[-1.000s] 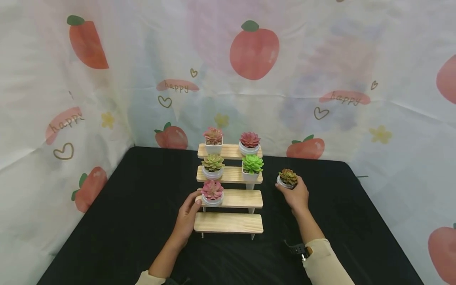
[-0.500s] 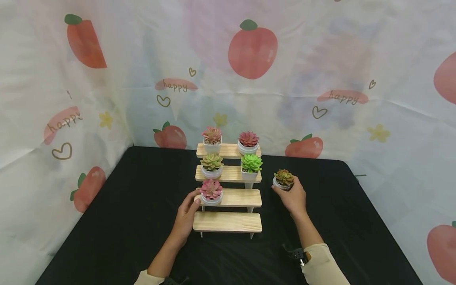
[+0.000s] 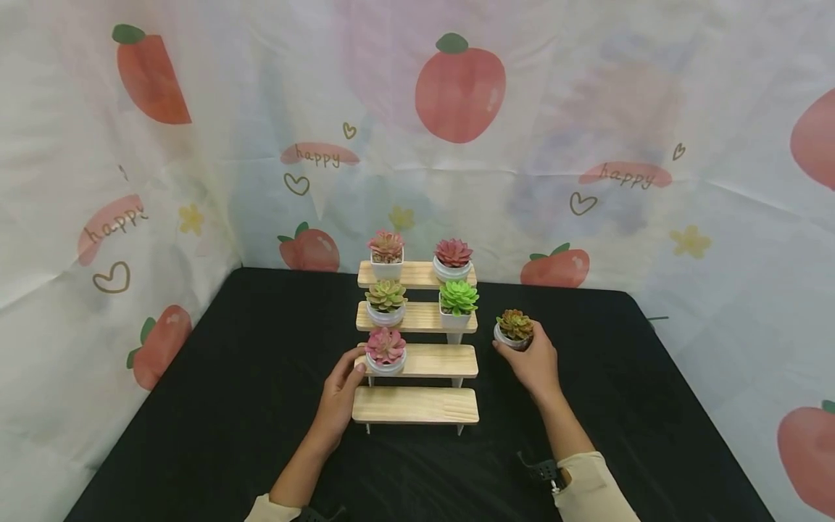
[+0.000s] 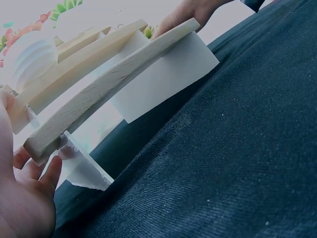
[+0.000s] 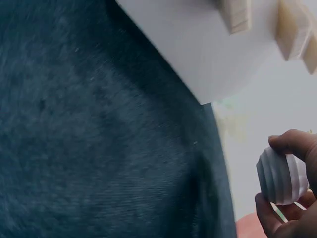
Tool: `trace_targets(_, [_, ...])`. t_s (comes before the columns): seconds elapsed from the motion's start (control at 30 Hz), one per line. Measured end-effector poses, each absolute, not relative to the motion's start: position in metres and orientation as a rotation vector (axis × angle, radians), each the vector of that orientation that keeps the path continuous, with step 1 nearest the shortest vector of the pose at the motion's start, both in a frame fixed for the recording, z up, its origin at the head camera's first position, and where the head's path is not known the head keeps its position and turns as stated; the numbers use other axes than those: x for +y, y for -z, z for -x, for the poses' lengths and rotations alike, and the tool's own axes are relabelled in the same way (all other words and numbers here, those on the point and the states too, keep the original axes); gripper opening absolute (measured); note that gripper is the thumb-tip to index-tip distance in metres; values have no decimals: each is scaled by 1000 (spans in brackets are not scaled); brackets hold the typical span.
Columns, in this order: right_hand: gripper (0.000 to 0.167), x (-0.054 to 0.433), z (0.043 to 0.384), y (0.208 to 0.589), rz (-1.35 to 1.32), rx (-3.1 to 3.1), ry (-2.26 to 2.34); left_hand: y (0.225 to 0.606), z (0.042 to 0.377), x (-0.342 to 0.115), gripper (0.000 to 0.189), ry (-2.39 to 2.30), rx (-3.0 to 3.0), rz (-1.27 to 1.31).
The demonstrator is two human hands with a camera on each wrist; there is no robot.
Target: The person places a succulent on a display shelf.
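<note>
In the head view, my left hand (image 3: 338, 395) grips the left end of a tiered wooden display stand (image 3: 424, 404), on the third tier down. Beside its fingertips sits a pink potted succulent (image 3: 385, 348). The left wrist view shows fingers (image 4: 51, 177) at the lowest board's end; part of that hand is cut off. To the right of the stand, my right hand (image 3: 538, 366) holds a brownish-green succulent in a round white pot (image 3: 513, 329). In the right wrist view the thumb and fingers are around the ribbed white pot (image 5: 281, 177), apart from the stand.
The upper two tiers bear a pale pink succulent (image 3: 387, 255), a dark pink one (image 3: 453, 259), a yellow-green one (image 3: 386, 301) and a bright green one (image 3: 459, 301). Black cloth covers the table (image 3: 274, 348). A fruit-printed curtain (image 3: 404, 87) stands behind.
My right hand has moved slightly left toward the stand with the brownish-green succulent. My left hand stays at the stand's left end. The whole view has shifted a little.
</note>
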State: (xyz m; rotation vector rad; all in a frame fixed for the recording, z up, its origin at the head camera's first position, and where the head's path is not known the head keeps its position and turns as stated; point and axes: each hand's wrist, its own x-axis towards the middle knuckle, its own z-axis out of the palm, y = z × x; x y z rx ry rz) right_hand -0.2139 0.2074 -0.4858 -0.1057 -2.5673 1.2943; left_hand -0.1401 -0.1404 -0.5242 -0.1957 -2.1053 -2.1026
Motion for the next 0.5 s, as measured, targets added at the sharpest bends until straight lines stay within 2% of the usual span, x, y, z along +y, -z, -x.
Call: trace_targets(0.5, [75, 206, 190, 455, 41, -2655, -1265, 525, 141, -140, 32, 2100, -2086, 213])
